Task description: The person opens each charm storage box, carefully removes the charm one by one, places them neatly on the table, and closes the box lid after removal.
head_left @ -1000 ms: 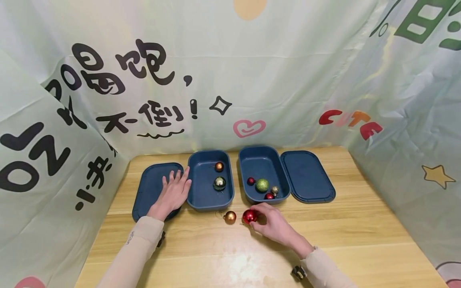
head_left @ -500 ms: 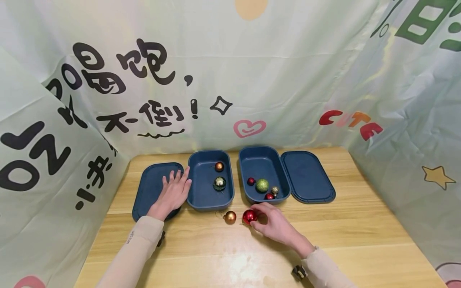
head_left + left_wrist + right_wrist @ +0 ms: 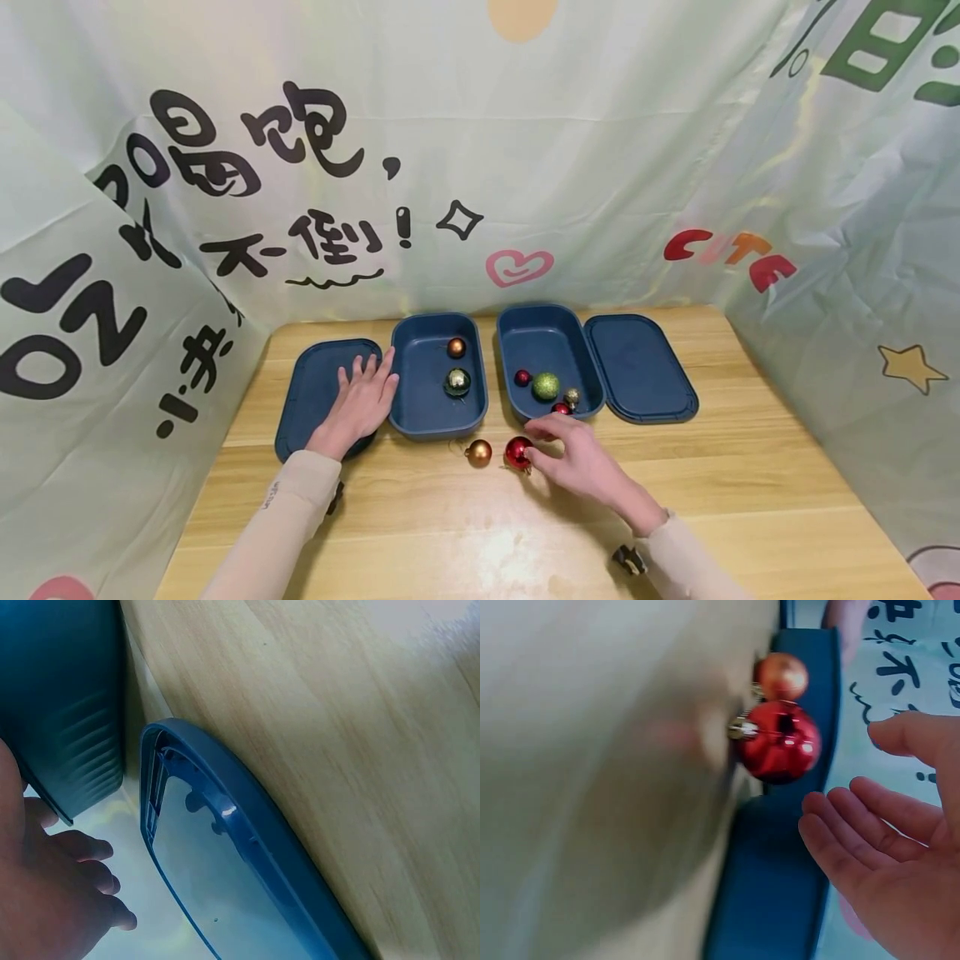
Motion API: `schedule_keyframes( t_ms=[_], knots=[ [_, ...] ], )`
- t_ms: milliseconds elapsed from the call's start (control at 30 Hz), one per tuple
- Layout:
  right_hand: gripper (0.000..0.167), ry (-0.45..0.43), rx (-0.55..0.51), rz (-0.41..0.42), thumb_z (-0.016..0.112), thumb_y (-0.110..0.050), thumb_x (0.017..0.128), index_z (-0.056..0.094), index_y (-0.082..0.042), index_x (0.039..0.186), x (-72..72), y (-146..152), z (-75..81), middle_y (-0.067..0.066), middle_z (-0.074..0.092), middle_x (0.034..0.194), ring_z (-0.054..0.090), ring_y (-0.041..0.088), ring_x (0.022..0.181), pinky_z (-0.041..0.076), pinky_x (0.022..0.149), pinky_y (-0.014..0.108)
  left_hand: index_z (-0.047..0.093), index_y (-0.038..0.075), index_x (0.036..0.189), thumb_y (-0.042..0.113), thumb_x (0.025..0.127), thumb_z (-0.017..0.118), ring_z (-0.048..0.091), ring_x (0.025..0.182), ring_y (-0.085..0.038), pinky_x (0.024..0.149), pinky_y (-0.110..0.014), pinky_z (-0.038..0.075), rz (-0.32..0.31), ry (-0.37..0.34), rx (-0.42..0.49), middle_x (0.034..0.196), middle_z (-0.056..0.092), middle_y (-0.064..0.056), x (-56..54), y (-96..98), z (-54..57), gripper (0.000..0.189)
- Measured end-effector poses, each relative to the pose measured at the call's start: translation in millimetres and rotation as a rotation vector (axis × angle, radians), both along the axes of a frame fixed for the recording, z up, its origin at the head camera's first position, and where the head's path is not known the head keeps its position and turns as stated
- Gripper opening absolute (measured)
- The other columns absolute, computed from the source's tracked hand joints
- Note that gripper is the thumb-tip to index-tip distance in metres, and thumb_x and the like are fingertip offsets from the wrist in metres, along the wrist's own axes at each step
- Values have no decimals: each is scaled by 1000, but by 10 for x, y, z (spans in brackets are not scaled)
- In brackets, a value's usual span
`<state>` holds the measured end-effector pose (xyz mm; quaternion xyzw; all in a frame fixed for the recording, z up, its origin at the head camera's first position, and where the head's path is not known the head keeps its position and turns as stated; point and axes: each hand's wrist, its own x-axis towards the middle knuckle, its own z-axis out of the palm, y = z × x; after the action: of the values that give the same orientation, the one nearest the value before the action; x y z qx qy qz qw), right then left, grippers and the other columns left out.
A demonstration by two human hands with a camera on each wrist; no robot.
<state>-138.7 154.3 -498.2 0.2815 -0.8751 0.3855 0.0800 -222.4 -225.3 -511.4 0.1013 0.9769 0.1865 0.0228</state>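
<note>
The right hand (image 3: 585, 467) is parted wide beside the red bauble (image 3: 518, 452), thumb and fingers well spaced and gripping nothing; the right wrist view shows a gap between fingertips and bauble. That bauble sits on the surface (image 3: 465, 533) at the hand's nine o'clock, and the orange-gold bauble (image 3: 478, 452) lies just past it on the same line.

At twelve o'clock stands the right box (image 3: 547, 342), holding a small dark-red bauble (image 3: 522, 377), a glittery green bauble (image 3: 546, 386), a small gold bauble (image 3: 572, 395) and a shiny red bauble (image 3: 561, 408) near its front wall. Towards one o'clock lies the right lid (image 3: 641, 367), flat.

At ten o'clock is the left box (image 3: 414, 367), with a copper bauble (image 3: 457, 347) and a green-and-gold bauble (image 3: 457, 382) inside. The left hand (image 3: 354, 404), fingers spread and holding nothing, rests by its left rim, over the left lid (image 3: 311, 392).

Judging by count, six baubles are boxed, two remain outside, and neither lid is on yet
</note>
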Motion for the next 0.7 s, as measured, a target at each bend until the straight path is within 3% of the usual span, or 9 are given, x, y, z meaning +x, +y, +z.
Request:
schedule_keyframes(
  t_ms=[200,500,700],
  knots=[
    [29,50,-73,28,83,-5,85,77,-2,114,-112,-58,139,15,78,109,77,26,91,64,82,41,12,15,172,40,117,25,13,158,-59,122,-80,4,1,4,-7,168,27,-35,6,3,8,61],
    [28,-55,-125,6,81,-8,90,76,-5,118,-322,-253,193,15,77,111,77,25,97,64,88,41,11,15,172,40,117,24,10,158,-59,122,-79,2,-2,-18,-4,169,24,-35,-5,7,-4,62],
    [33,-83,-140,21,82,-10,91,75,-2,122,-508,-418,241,17,75,116,76,28,100,62,89,49,11,16,172,41,117,24,11,158,-59,122,-80,3,3,-12,-12,168,25,-35,-6,1,2,62]
  ],
)
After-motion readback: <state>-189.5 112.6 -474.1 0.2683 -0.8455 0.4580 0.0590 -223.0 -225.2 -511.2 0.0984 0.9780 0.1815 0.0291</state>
